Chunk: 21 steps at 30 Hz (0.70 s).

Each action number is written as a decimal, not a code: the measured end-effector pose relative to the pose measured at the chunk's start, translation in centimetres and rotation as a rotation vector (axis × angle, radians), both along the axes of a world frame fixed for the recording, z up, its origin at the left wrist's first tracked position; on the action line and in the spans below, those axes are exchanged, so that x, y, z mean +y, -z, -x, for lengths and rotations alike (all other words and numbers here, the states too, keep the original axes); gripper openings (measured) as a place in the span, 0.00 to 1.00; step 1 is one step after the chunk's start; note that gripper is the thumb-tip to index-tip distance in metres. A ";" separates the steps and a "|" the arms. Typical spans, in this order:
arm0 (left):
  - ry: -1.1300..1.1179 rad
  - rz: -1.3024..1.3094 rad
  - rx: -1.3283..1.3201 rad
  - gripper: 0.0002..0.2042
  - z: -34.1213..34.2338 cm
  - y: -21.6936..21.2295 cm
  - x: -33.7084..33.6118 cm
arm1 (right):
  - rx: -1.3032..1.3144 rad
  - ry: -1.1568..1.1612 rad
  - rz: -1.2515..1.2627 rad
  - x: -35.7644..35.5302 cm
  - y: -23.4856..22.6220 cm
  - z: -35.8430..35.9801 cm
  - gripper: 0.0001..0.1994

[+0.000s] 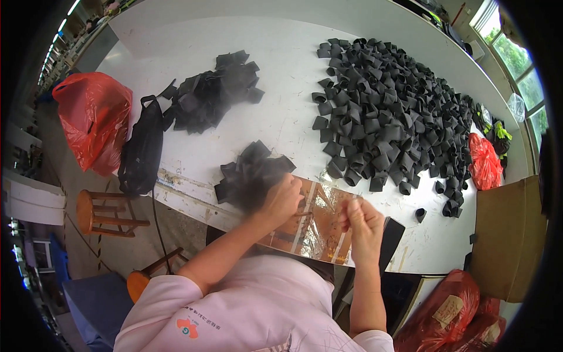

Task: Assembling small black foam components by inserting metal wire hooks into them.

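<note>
My left hand (285, 196) is at the right edge of a small near heap of black fabric pieces (252, 170), its fingers curled. Whatever it may hold is hidden. Over the right part of a brown board (322, 217) covered with clear tape, my right hand (365, 226) is raised with thumb and fingertips pinched together. Anything in that pinch is too small to name. The board lies at the table's front edge, between and under my hands.
A large pile of black folded fabric loops (387, 111) covers the right of the white table (281, 70). Another black heap (205, 97) lies far left, near a black bag (142, 149) and a red plastic bag (94, 120). A cardboard box (504, 234) stands right; wooden stools (87, 214) stand left.
</note>
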<state>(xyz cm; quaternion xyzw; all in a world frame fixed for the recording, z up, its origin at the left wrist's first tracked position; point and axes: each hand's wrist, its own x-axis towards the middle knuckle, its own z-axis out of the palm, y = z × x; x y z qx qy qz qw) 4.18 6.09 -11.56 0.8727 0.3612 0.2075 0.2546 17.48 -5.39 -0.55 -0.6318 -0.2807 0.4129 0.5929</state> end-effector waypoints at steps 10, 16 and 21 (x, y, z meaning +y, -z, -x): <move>-0.308 0.552 -0.482 0.05 4.7 -5.4 -1.8 | -0.423 -0.387 0.172 -2.6 1.1 4.8 0.11; -0.121 0.932 -0.523 0.14 5.5 -9.5 -5.7 | 0.233 -0.089 0.011 -1.6 2.3 7.0 0.11; -0.013 1.658 -0.733 0.14 6.2 -11.1 -4.4 | 0.746 -0.064 0.003 -1.9 2.6 4.6 0.05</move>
